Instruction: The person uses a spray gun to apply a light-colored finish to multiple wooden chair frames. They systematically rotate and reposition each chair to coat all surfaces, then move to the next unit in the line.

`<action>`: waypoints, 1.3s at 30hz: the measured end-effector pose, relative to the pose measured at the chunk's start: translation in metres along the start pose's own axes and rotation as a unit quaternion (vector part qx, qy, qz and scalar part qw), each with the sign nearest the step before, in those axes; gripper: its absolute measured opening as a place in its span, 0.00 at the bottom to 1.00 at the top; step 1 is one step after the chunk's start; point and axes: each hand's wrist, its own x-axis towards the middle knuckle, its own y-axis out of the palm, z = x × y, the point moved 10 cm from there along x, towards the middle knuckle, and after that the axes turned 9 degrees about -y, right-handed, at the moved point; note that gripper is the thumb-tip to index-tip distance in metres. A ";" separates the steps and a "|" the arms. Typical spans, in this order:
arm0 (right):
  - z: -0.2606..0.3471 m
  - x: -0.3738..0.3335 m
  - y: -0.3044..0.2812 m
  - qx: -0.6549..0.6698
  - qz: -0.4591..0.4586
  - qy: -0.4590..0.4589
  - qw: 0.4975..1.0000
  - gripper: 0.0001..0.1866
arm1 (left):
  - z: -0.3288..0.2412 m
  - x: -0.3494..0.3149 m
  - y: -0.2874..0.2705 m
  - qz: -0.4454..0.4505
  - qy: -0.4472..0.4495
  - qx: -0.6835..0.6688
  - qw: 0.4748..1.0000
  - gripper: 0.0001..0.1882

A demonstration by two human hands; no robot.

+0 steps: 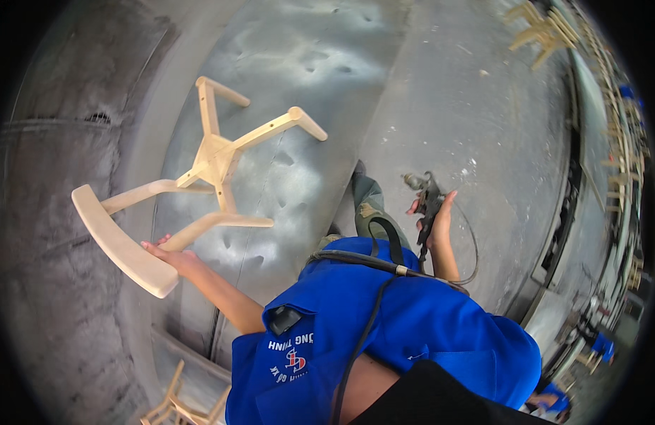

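My left hand (173,256) grips a pale wooden chair frame (215,159) where a back post meets the curved top rail (122,241). The frame is tilted, with its crossed rails and legs pointing away from me over the grey metal surface. Out to the right, my right hand (441,223) is closed around a dark spray gun (429,202) with a metal fitting at its far end. A thin hose (475,244) loops from the gun back toward my waist. Part of the gun's grip is hidden by the fingers.
A stained dark wall (65,170) rises at the left. Another wooden chair (182,400) stands at the lower left. More wooden frames (544,32) are at the upper right, beside a long conveyor-like track (565,212). People in blue (602,347) are at the far right. A thicker hose (359,258) crosses my waist.
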 end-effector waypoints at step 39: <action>0.094 0.276 0.372 -0.341 0.368 -0.037 0.864 0.38 | -0.049 -0.017 0.036 -0.189 -0.115 0.018 0.975 0.09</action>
